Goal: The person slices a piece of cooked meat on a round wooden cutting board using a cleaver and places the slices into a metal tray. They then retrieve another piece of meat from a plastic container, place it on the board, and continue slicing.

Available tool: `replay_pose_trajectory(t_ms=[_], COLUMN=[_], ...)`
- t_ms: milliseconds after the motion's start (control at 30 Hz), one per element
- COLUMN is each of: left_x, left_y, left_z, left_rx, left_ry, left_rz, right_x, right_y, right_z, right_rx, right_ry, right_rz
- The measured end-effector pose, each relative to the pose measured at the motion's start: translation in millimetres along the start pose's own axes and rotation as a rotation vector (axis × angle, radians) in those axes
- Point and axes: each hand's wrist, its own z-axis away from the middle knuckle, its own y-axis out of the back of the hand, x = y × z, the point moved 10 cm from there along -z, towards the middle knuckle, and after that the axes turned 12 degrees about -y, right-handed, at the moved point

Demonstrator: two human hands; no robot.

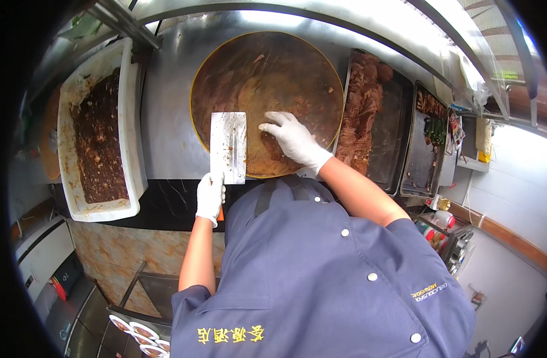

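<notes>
My left hand (210,199), in a white glove, grips a cleaver (228,147) by its orange handle. The broad, residue-spotted blade overlaps the near left rim of a large round chopping board (264,80). Over the near right part of that board is my right hand (291,136), also gloved, with its fingers slightly bent and apart. A dark brown patch shows beneath the palm; whether it is a piece of meat or a stain I cannot tell. Small scraps and wet brown smears mark the board.
Left stands a white plastic tub (132,134) of dark, chunky food. Right of the board, a dark tray (392,129) holds cooked meat (360,112); beyond it is another metal tray (419,152) with food. A metal shelf frame (273,8) crosses above. Plated dishes (141,333) stand lower left.
</notes>
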Motion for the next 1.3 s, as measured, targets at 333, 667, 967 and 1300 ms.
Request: replay_pose_trajectory(t_ms=[333,667,967,1300], left_x=[-15,-17,-16,-16], left_y=[3,4,-3,2], left_z=[9,15,23,18], left_rx=[0.022,0.049,-0.032,0.004], left_ry=[-0.035,-0.042,0.002,-0.162], left_rz=[0.155,0.184,0.205,-0.117], right_x=[27,-23,-19,-29], right_y=[-41,-40,-56,-56], right_z=[7,-20,-9,-12], right_rx=[-0.305,-0.186,-0.245,-0.215], right_ry=[-0.53,-0.022,-0.091,0.015], right_rz=[-0.175,0.042,-0.077,-0.12])
